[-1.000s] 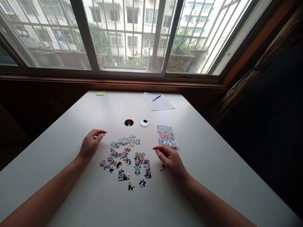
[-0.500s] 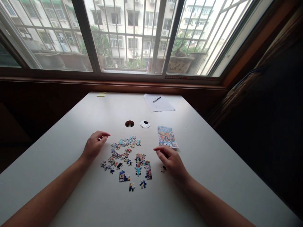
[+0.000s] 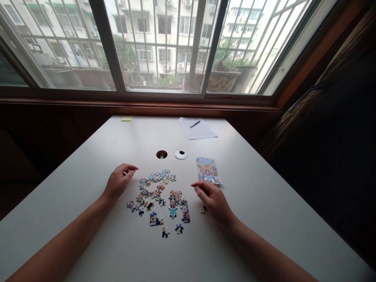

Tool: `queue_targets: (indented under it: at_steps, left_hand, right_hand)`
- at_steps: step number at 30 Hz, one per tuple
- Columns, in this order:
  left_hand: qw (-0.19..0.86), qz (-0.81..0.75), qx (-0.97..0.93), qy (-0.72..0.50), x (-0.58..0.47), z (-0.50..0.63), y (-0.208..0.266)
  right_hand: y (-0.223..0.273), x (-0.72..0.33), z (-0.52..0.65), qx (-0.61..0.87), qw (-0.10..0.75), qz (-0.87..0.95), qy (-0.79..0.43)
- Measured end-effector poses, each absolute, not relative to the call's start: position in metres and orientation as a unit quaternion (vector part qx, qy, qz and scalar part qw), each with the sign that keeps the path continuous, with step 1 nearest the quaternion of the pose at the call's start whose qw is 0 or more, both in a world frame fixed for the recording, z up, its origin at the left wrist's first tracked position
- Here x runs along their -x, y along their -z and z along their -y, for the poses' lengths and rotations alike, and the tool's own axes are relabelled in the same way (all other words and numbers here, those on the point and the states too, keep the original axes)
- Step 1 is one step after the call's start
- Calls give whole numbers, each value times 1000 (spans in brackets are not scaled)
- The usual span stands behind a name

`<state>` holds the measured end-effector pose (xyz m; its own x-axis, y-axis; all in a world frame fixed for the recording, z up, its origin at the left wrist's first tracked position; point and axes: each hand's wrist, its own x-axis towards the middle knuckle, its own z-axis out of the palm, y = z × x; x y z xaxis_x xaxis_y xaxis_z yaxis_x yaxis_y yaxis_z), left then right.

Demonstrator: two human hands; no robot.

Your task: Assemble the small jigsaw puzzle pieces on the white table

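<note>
Loose jigsaw pieces (image 3: 149,192) lie spread over the middle of the white table. To their left rests my left hand (image 3: 119,181), fingers loosely bent and apart, holding nothing. My right hand (image 3: 212,197) is on the other side, its thumb and fingers parted with nothing between them. Beside its wrist sits a single puzzle piece (image 3: 203,210), partly hidden by the hand. Between the hands is a joined cluster of pieces (image 3: 178,204). Nearer to me are a small joined corner section (image 3: 155,219) and a few separate pieces (image 3: 179,228). A colourful picture sheet (image 3: 208,169) lies just beyond my right hand.
Behind the puzzle, the white table (image 3: 141,137) has a round cable hole (image 3: 161,154) with its cap (image 3: 180,154) alongside. Paper sheets (image 3: 196,132) with a pen (image 3: 195,124) on top and a yellow sticky note (image 3: 127,118) lie along the far edge, below a barred window.
The view has shifted very slightly. Both hands keep nearly the same place and pose, and the puzzle pieces lie as before.
</note>
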<state>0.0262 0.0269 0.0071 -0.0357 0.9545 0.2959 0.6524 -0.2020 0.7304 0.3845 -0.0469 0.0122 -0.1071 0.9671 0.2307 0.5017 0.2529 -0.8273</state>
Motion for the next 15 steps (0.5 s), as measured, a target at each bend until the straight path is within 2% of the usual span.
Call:
queue_targets:
  at_steps: [15]
  left_hand:
    - [190,-602,-665,-400,-26,-27,-7]
  right_hand:
    - [-11,-381,45,536,396,690,-282]
